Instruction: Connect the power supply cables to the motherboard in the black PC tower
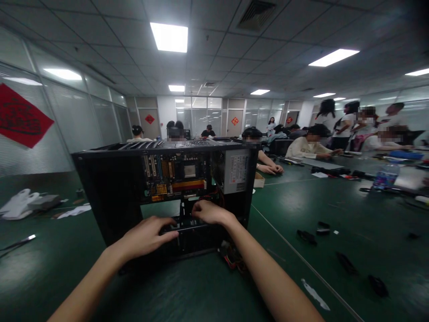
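A black computer case (110, 201) stands on the table before me with its side open. Inside are a motherboard (189, 170) with yellow and red slots and a grey power supply (236, 172) at the right. My left hand (150, 235) rests at the lower metal rail of the case, thumb and fingers stretched out and apart. My right hand (209, 212) reaches into the lower part of the case, its fingers curled together beside a black bracket (183, 210). Whatever lies between those fingertips is hidden. Bundled cables (231, 257) hang out at the lower right.
Black small parts (306, 237) and a white scrap (315, 294) lie on the green table (288, 201) to the right. At the left are a white plastic bag (18, 203) and a shiny tool (20, 241). A bottle (385, 176) stands farther right. Other people sit across the table.
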Demonstrator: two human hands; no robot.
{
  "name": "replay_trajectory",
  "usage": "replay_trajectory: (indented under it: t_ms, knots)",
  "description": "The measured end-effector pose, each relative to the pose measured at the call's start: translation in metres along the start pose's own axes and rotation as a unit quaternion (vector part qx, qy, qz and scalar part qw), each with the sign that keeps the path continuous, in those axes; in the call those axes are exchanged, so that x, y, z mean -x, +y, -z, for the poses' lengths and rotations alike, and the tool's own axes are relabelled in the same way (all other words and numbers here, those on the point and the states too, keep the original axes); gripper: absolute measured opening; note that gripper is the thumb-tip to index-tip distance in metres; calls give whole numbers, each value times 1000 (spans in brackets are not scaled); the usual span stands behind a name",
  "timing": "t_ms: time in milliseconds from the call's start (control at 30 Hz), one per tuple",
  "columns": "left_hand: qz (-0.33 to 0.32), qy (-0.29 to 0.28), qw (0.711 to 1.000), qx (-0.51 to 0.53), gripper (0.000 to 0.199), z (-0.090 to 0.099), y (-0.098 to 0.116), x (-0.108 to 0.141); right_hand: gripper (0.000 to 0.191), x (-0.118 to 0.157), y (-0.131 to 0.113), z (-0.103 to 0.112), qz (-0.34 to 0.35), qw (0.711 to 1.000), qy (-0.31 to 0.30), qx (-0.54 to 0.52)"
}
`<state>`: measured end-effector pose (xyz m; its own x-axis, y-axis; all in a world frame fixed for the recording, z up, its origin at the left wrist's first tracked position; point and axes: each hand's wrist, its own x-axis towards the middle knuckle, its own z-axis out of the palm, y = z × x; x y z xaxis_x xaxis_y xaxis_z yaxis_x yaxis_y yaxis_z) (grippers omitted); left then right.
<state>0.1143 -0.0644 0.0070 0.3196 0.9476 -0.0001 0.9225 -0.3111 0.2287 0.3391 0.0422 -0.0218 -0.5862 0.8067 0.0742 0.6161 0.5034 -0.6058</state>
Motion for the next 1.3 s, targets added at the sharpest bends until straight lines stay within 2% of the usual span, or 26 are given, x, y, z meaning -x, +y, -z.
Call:
replay_trajectory:
  t_ms: [100,167,300,400,533,600,800,933,1133,1233,1300]
  knots:
    - [-11,26,999,21,63,-5,-6,-3,18,-7,-1,0,41,989,95,-103]
    - [-28,52,998,37,64,-9,-9,-6,20,-9,-5,2,30,972,136,-191]
    - [-68,113,988,77,65,-13,-8,-14,21,-8,-15,5,-17,921,132,-367]
    - [-102,146,978,106,61,-11,0,-24,20,-6,-18,6,-13,890,135,-436]
    - [-136,122,973,140,47,-6,9,-37,28,0,-28,12,-7,833,129,-538]
    - [-140,102,971,163,45,-3,10,-39,31,5,-36,16,3,815,131,-565]
    - [-121,57,962,237,35,3,5,-27,33,19,-58,27,31,807,133,-574]
    - [-96,59,953,282,32,6,1,-23,31,25,-61,32,43,810,128,-570]
    - [-99,52,945,307,27,9,4,-23,31,29,-62,38,57,817,134,-559]
    - [-76,70,933,346,21,10,8,-21,30,28,-62,36,56,834,127,-534]
    - [-66,86,923,368,21,12,9,-18,27,28,-61,34,54,858,120,-496]
